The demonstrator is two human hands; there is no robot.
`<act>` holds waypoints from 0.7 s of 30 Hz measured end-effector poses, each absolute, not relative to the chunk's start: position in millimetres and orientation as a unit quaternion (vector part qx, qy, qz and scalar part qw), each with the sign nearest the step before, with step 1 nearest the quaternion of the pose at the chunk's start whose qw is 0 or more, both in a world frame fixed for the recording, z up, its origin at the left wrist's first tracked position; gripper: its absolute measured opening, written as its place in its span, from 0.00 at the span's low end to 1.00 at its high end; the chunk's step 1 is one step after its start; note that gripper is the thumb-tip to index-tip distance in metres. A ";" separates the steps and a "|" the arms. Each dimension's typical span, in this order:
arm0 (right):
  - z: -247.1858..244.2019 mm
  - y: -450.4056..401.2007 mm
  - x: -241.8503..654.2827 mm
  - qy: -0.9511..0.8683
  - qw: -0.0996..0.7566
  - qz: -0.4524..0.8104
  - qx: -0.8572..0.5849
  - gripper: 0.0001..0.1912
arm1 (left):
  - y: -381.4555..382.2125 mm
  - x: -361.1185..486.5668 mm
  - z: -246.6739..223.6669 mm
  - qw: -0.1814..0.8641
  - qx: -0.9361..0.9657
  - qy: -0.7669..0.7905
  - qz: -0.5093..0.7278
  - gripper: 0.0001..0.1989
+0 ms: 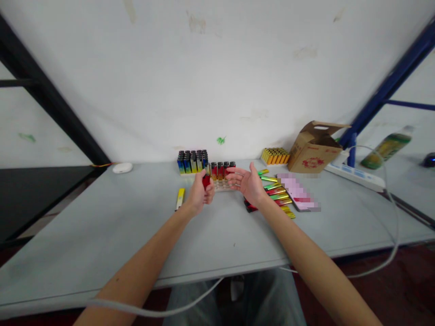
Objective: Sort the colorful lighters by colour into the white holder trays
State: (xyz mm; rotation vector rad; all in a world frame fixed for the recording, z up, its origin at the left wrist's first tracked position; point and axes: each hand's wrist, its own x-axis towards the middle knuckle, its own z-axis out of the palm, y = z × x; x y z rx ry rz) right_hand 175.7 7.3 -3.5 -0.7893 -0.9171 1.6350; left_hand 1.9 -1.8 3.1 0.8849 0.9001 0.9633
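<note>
My left hand is closed around a red lighter, whose dark top shows above the fingers. With fingers spread, my right hand holds nothing and hovers beside a rack of pale material. Several red lighters stand upright in that rack. To its left, a block of blue and yellow lighters stands in rows. Under and right of my right hand lies a loose pile of red, green and gold lighters. A yellow lighter lies alone left of my left hand.
At the back right are a tray of yellow-orange cylinders and an open cardboard box. A pink phone-like slab lies near the pile. Further right are a power strip and a bottle. A white case sits back left.
</note>
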 end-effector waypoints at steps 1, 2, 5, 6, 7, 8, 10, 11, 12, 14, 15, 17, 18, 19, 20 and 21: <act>-3.4 7.1 175.6 -0.385 0.525 0.682 -0.332 0.41 | -2.0 2.4 3.1 0.695 0.401 0.411 0.433 0.28; -3.1 6.8 175.5 -0.387 0.525 0.681 -0.334 0.40 | -2.2 2.9 3.0 0.689 0.404 0.416 0.434 0.28; -2.0 5.8 175.0 -0.388 0.524 0.678 -0.339 0.40 | -2.3 4.1 3.2 0.676 0.410 0.426 0.440 0.28; -1.7 5.5 174.9 -0.387 0.525 0.678 -0.340 0.40 | -2.1 4.3 3.3 0.672 0.410 0.429 0.443 0.28; -1.5 5.2 174.7 -0.386 0.526 0.677 -0.340 0.40 | -1.8 4.4 3.4 0.669 0.411 0.431 0.445 0.28; -1.5 5.0 174.6 -0.386 0.526 0.677 -0.340 0.41 | -1.5 4.4 3.4 0.667 0.412 0.431 0.446 0.28; -2.0 4.9 174.5 -0.389 0.524 0.677 -0.341 0.40 | -1.0 4.4 2.9 0.662 0.417 0.431 0.450 0.28; -2.4 5.0 174.5 -0.391 0.523 0.676 -0.341 0.40 | -0.8 4.4 2.4 0.658 0.420 0.432 0.452 0.28; -2.9 5.1 174.5 -0.394 0.521 0.676 -0.341 0.40 | -0.6 4.5 1.9 0.654 0.422 0.434 0.454 0.28; -3.7 5.5 174.5 -0.397 0.520 0.675 -0.341 0.40 | -0.6 5.0 0.7 0.645 0.427 0.437 0.458 0.28; -4.0 5.7 174.5 -0.398 0.520 0.675 -0.340 0.40 | -0.8 5.3 0.4 0.642 0.430 0.438 0.460 0.28; -4.0 5.9 174.5 -0.397 0.520 0.676 -0.339 0.40 | -1.3 6.0 0.4 0.636 0.432 0.442 0.462 0.27; -3.9 5.9 174.4 -0.396 0.521 0.677 -0.338 0.40 | -1.7 6.4 0.8 0.633 0.432 0.445 0.463 0.27; -3.7 5.9 174.4 -0.394 0.522 0.678 -0.336 0.41 | -2.1 6.8 1.3 0.631 0.431 0.449 0.463 0.27; -3.4 5.9 174.3 -0.393 0.522 0.679 -0.335 0.41 | -2.5 7.0 1.9 0.630 0.429 0.453 0.462 0.26; -3.2 5.9 174.3 -0.393 0.522 0.679 -0.335 0.41 | -2.7 7.2 2.4 0.630 0.428 0.456 0.461 0.26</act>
